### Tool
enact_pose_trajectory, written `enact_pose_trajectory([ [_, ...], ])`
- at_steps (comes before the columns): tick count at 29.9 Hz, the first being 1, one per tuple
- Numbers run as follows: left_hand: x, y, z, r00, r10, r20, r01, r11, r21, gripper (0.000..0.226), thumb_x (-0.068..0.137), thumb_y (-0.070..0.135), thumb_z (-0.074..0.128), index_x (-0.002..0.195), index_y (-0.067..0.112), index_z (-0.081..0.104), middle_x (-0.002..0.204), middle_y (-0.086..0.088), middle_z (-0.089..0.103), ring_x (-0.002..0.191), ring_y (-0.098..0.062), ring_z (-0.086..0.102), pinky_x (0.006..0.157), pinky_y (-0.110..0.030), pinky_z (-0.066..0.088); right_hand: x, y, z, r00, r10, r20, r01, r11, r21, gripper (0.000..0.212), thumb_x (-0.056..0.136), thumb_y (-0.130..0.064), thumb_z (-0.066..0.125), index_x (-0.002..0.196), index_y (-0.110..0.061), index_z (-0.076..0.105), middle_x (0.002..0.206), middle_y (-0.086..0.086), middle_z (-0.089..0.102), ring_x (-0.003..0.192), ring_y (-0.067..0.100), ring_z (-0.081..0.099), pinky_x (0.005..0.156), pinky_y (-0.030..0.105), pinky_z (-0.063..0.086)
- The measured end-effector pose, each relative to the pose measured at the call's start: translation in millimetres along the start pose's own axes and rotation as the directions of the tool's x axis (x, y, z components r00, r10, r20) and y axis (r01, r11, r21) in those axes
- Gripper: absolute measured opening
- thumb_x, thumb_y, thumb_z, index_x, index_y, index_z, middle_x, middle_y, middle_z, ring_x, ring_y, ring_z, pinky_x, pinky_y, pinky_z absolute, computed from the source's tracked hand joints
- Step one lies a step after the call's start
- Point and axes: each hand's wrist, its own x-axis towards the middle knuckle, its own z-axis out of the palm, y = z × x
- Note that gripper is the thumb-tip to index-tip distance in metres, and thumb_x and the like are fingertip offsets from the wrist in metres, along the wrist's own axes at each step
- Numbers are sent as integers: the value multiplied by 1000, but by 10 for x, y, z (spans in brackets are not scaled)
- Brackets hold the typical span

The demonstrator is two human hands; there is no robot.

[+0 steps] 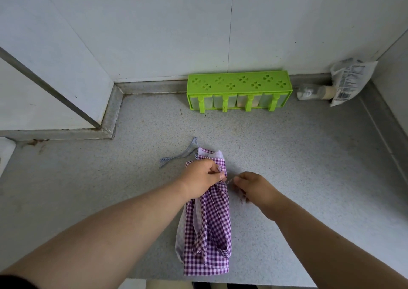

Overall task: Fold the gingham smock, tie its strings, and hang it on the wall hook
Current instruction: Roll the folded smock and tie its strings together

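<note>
- The purple-and-white gingham cloth smock (pixel 208 222) lies folded into a long narrow bundle on the speckled grey stone desk (pixel 298 156), its near end close to the desk's front edge.
- My left hand (pixel 203 178) rests on the upper part of the smock, fingers curled, pinching a thin pale string (pixel 229 181) at the bundle's right edge.
- My right hand (pixel 251 187) sits just beside the smock on its right, fingers curled and pinching the other end of that same string; the short length runs taut between my two hands.
- A second pale blue-grey string (pixel 178 156) trails loose on the desk from the smock's far left corner.
- At the back, against the white wall, stands a bright green plastic seasoning rack (pixel 238 83) with four clear compartments.
- To its right lie a small clear bottle (pixel 313 92) on its side and a white printed plastic pouch (pixel 351 78) leaning in the corner.
</note>
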Motion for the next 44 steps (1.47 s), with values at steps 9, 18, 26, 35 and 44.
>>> enact_pose_trajectory([
  [9, 59, 11, 52, 999, 16, 51, -21, 994, 106, 10, 99, 30, 73, 92, 37, 70, 104, 9, 76, 100, -11, 71, 97, -36, 56, 67, -26, 255, 986, 100, -134, -27, 885, 465, 36, 105, -35, 59, 92, -6, 77, 72, 5, 71, 71, 21, 63, 78, 37, 55],
  [18, 136, -8, 101, 1000, -30, 4, 29, 996, 80, 10, 95, 28, 79, 104, 27, 80, 105, 12, 77, 98, -3, 70, 86, -19, 52, 26, -43, 274, 977, 72, -199, 50, 834, 549, 4, 97, -5, 70, 97, -4, 73, 84, 9, 79, 73, 18, 76, 71, 29, 61],
  [26, 151, 9, 162, 997, -48, -67, 52, 997, 57, 15, 91, 29, 81, 89, 30, 67, 94, 9, 73, 91, -9, 70, 90, -31, 57, -77, -9, 347, 976, -104, -193, 167, 923, 347, 17, 100, -16, 66, 103, -25, 80, 85, -6, 80, 73, 5, 72, 67, 20, 56],
  [35, 133, 6, 98, 998, -28, 56, 25, 999, 42, 22, 92, 15, 80, 96, 28, 62, 93, 6, 76, 91, -8, 73, 93, -30, 57, 37, 20, 379, 966, -86, -243, 150, 954, 258, 19, 104, -17, 59, 101, -25, 75, 87, -3, 78, 83, 19, 74, 74, 31, 62],
  [44, 208, 60, 98, 997, -3, 73, -12, 977, 214, 17, 99, 17, 69, 108, 28, 61, 96, 13, 68, 87, 2, 62, 74, -14, 45, -29, -12, 220, 955, -281, -96, 265, 952, -151, 20, 101, -13, 61, 93, -27, 71, 94, -7, 71, 86, 12, 67, 71, 14, 50],
])
